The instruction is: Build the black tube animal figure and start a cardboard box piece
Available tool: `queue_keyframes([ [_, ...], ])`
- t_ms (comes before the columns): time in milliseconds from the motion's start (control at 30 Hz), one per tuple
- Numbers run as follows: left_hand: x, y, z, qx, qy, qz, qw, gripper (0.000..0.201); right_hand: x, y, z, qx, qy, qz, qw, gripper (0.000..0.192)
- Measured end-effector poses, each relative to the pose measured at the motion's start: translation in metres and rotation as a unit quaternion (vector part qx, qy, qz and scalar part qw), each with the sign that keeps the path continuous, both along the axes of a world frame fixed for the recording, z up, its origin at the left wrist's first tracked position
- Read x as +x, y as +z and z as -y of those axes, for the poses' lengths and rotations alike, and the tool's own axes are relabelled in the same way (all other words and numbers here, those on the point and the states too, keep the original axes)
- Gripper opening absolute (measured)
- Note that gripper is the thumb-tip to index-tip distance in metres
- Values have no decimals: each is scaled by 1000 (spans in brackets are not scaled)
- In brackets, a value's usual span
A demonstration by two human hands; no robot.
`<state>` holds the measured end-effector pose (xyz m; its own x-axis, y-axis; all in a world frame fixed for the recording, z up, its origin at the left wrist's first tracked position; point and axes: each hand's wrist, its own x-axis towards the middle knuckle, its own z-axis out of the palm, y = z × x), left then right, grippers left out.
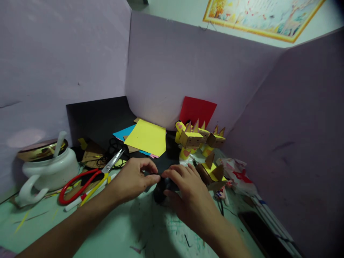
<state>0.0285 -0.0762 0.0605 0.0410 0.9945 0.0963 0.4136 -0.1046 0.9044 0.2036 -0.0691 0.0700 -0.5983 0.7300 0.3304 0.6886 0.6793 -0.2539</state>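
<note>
- You work at a pale green desk [113,233], scribbled with pen marks and walled in by lilac boards [188,68]; a gold-framed picture [258,18] hangs on the wall beyond.
- Your left hand [131,179] and right hand [188,193] meet at desk centre over black paper [163,186], fingertips pinching its top edge from both sides.
- Left of your hands lie red-and-yellow scissors [91,179] and a marker [77,202]; a white pot [45,168] stands further left.
- Behind the hands, a yellow sheet [147,138] lies over blue paper, and a red sheet [197,111] leans against the back board.
- Yellow-and-brown paper figures [199,139] stand at your right.
</note>
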Motion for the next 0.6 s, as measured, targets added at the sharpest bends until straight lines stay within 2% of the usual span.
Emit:
queue_keyframes([
  [133, 3, -2, -2, 13, 19, -9, 1000, 8, -1, 1, 1, -9, -3, -2, 1000, 33],
  [433, 1, -4, -2, 0, 0, 4, 1000, 8, -2, -5, -2, -17, -29, -40, 999, 40],
  [600, 1, -4, -2, 2, 1, 0, 1000, 9, 0, -6, -1, -7, -8, -46, 999, 41],
])
